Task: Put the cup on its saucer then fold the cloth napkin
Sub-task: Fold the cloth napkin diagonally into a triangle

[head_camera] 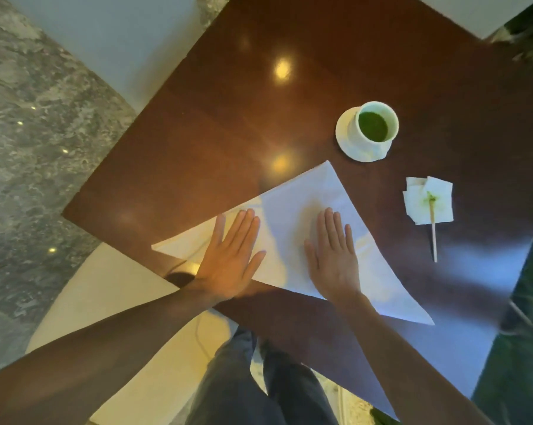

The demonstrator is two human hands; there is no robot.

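The white cloth napkin (293, 216) lies folded into a triangle on the table (228, 118); left hand (231, 256) and right hand (332, 256) press it, open-palmed, grasping nothing.

Single head-worn view; looks steeply down, close over the dark table (234, 124); wide-angle, tilted.

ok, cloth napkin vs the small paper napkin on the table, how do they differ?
The cloth napkin is a large clean triangle, with the left hand and right hand flat on it. The paper napkin is much smaller, roughly square, stained green, untouched, with a wooden stick lying on it. Both are white and lie on the table.
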